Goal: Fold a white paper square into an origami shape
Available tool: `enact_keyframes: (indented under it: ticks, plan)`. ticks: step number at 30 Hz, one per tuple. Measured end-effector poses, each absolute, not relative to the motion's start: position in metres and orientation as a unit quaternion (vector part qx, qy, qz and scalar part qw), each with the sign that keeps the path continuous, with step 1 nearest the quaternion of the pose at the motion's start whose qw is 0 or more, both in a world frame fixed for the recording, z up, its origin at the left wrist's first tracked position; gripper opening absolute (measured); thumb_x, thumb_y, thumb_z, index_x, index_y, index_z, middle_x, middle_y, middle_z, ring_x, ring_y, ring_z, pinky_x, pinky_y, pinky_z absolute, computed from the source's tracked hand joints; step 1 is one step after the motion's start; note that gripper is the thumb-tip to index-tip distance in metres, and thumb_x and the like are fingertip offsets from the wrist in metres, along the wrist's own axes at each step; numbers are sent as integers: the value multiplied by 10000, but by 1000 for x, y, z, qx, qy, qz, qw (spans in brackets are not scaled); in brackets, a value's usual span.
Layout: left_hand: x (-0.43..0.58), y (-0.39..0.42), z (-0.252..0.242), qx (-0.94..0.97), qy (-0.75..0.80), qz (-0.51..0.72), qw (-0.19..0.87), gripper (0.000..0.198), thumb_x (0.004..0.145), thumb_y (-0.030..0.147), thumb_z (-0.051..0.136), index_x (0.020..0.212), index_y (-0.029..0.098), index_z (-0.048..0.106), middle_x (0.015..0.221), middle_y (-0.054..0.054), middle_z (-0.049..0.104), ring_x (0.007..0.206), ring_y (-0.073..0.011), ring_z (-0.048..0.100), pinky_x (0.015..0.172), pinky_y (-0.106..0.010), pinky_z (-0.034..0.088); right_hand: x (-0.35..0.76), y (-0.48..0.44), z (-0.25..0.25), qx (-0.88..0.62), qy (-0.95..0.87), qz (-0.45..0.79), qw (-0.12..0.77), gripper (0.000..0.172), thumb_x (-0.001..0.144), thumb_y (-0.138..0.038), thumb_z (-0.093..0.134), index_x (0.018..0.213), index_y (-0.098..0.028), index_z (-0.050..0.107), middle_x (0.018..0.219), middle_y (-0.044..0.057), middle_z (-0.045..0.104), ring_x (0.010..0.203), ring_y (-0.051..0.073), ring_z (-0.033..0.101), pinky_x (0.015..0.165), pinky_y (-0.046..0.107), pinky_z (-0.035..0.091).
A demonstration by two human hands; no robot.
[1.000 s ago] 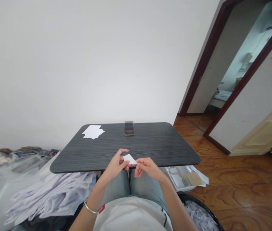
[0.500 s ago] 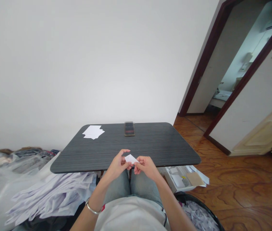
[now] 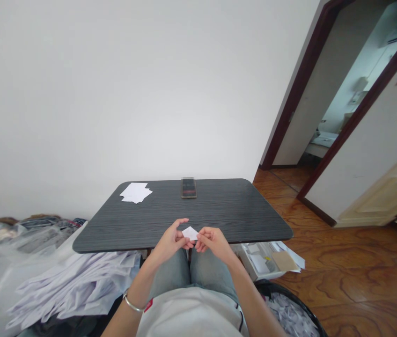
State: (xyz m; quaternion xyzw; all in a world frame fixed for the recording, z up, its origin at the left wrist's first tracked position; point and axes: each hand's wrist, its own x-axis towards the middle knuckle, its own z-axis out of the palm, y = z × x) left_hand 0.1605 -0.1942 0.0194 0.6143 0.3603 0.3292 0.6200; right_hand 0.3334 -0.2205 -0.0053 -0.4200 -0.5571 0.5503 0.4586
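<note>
A small folded white paper (image 3: 189,232) is held over the near edge of the dark table (image 3: 219,210). My left hand (image 3: 170,241) pinches its left side, thumb and fingers closed on it. My right hand (image 3: 213,242) pinches its right end. Both hands hover above my lap, close together. A silver bracelet (image 3: 131,303) sits on my left wrist.
A few white paper sheets (image 3: 136,192) lie at the table's far left. A phone (image 3: 188,187) lies at the far middle. Piled white paper and plastic bags (image 3: 61,285) fill the left. A tray with papers (image 3: 272,260) and a bin of paper scraps (image 3: 290,313) are on the right floor.
My right hand has slid left along the paper, closer to my left hand. The visible part of the paper has become shorter.
</note>
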Motion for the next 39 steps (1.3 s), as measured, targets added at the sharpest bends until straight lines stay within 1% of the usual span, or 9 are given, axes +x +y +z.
enact_keyframes:
  ticks: [7,14,16,19,21,26,30,36,39]
  plan:
    - [157,-194,20,626,330,318,631,629,718,207,581,1246,124,251,713,-47,658,708,-169,639,668,-313,485,334,-218,-8,-433,-533,551,473,310,714,-439,578,668,-133,558,530,16,636,426,107,577,438,208,446]
    - [157,-195,19,630,307,321,637,645,751,256,554,1277,134,201,785,-55,634,746,-162,618,707,-318,467,332,-219,-6,-444,-526,549,474,332,698,-463,580,654,-135,552,511,15,631,408,106,570,420,203,438]
    - [160,-196,17,632,313,324,631,635,745,266,565,1270,145,229,790,-46,622,726,-157,608,677,-302,467,328,-221,-3,-443,-526,548,476,330,697,-461,581,646,-137,545,496,7,620,396,101,561,410,198,432]
    - [166,-196,11,646,328,351,594,620,696,236,622,1229,152,315,727,-3,590,615,-128,573,596,-259,452,322,-223,0,-439,-523,553,478,331,692,-461,583,643,-138,534,478,-4,604,385,98,552,398,194,422]
    - [169,-196,9,647,332,366,581,602,682,210,632,1207,147,345,702,8,583,592,-119,559,586,-251,446,320,-224,1,-442,-519,553,480,340,690,-473,578,643,-140,526,468,-9,597,375,98,544,389,195,417]
    - [169,-196,8,626,329,361,608,615,682,195,627,1219,162,328,717,-8,615,611,-132,588,609,-269,463,321,-224,-1,-448,-527,544,475,347,696,-482,571,645,-142,523,464,-7,596,366,101,539,386,201,418]
    - [165,-195,11,613,343,340,625,607,695,223,621,1216,137,320,719,-44,647,621,-143,613,593,-261,463,325,-222,-4,-453,-525,539,479,351,695,-486,574,646,-141,530,465,-5,598,363,99,537,387,201,428]
    - [156,-192,19,619,324,334,633,495,719,270,611,1159,159,414,752,-38,634,731,-165,630,621,-253,468,326,-220,-5,-470,-509,525,494,365,675,-505,586,643,-144,542,449,-7,596,352,100,530,374,198,422]
    - [156,-188,17,617,346,349,615,424,704,309,627,1072,145,496,757,-36,630,697,-150,613,582,-232,462,324,-220,-5,-465,-514,528,491,350,672,-485,603,637,-141,545,447,-7,595,349,99,524,370,197,415]
